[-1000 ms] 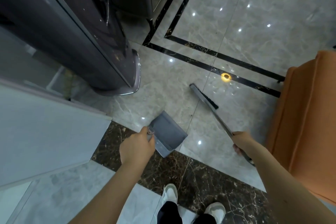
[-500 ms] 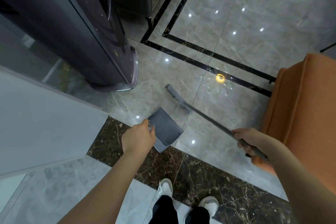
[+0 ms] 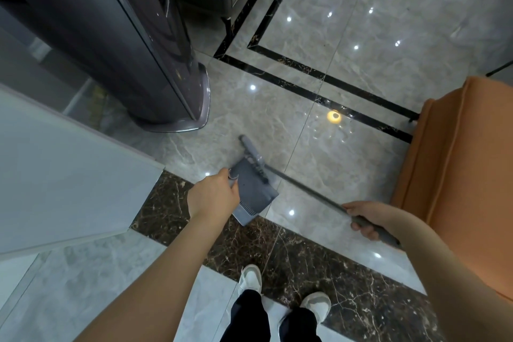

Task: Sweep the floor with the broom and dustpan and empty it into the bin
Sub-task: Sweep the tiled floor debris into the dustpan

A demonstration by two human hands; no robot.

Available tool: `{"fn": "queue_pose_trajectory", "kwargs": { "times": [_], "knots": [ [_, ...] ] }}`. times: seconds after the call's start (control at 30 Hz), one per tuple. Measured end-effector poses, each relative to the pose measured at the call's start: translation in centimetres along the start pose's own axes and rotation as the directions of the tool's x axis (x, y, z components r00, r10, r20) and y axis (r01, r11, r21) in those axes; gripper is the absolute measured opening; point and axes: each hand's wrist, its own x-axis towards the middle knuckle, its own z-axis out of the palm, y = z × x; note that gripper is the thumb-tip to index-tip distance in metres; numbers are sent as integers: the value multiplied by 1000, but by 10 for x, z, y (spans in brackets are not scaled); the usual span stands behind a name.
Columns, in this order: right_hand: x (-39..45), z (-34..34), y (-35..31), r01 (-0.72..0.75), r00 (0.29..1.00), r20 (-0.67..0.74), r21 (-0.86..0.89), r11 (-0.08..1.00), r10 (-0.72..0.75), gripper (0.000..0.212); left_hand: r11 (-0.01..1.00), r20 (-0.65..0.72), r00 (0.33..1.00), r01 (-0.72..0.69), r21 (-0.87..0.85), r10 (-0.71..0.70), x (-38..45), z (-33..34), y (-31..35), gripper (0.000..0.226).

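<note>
Both forearms are bare, with no sleeves, watch or rings in sight. The left hand [image 3: 212,197] and right hand [image 3: 366,216] wear no gloves. Below, black trousers [image 3: 249,316] end above white sneakers [image 3: 316,304] with pale soles.

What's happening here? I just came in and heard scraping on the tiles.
A person is sweeping the floor. The left hand holds the dustpan by its handle, tilted low at the tiles. The right hand holds the broom by its long handle, and the brush head sits at the dustpan's far edge. An orange chair stands on the person's right. No bin is in view.
</note>
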Motion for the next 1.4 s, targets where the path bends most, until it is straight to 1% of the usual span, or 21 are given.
{"fn": "queue_pose_trajectory", "kwargs": {
  "times": [0.07,0.1,0.17,0.23,0.3,0.4,0.5,0.6,0.73,0.87,0.93,1.07,1.17,1.2,1.27,1.4],
  "knots": [
    [-6,-12,-11,34,995,-98,39,999,-30,35,1000,2,1000,0,-4,0,-2,0,-1,30],
    [-4,-15,-17,58,988,-143,39,998,-52,37,1000,1,1000,0,-2,0,-3,-1,-3,30],
    [7,-16,-26,83,973,-217,14,996,-78,39,1000,-2,1000,-2,4,2,-4,0,-4,30],
    [20,-7,-29,62,961,-266,-47,997,-73,37,1000,-10,1000,-3,12,4,-5,1,-5,30],
    [30,9,-23,39,966,-252,-102,994,-64,35,1000,-13,1000,-4,11,4,-4,2,-4,30],
    [38,36,-3,-36,993,-114,-104,994,24,33,1000,-19,1000,-5,9,5,-2,3,-3,31],
    [32,44,13,-61,998,30,-59,996,63,37,1000,-22,1000,-6,6,7,-1,5,-4,31],
    [17,25,17,-34,997,73,12,999,33,41,1000,-22,1000,-9,4,9,-2,4,-2,31],
    [-2,0,13,-7,999,39,64,998,4,42,1000,-5,1000,-6,-8,6,-6,2,-3,33],
    [-23,1,-5,34,998,-60,78,996,-29,41,999,108,994,21,-35,-17,-14,-7,4,34],
    [-34,1,-20,32,995,-97,73,997,-25,39,999,130,991,4,-48,3,-16,-17,10,32],
    [-63,-12,-49,-3,992,-124,86,996,14,33,998,109,993,-38,-46,43,-14,-45,23,30],
    [-85,-26,-65,-13,993,-116,114,993,27,18,998,91,995,-44,-55,48,-10,-63,33,31],
    [-90,-31,-68,-4,993,-117,117,993,18,16,997,86,995,-49,-60,54,-7,-67,36,32],
    [-103,-44,-74,36,992,-127,128,991,-19,18,997,76,995,-60,-51,64,-1,-80,46,33],
    [-126,-75,-80,95,983,-172,165,982,-66,27,996,84,993,-81,-48,85,13,-103,67,32]
  ]
}}
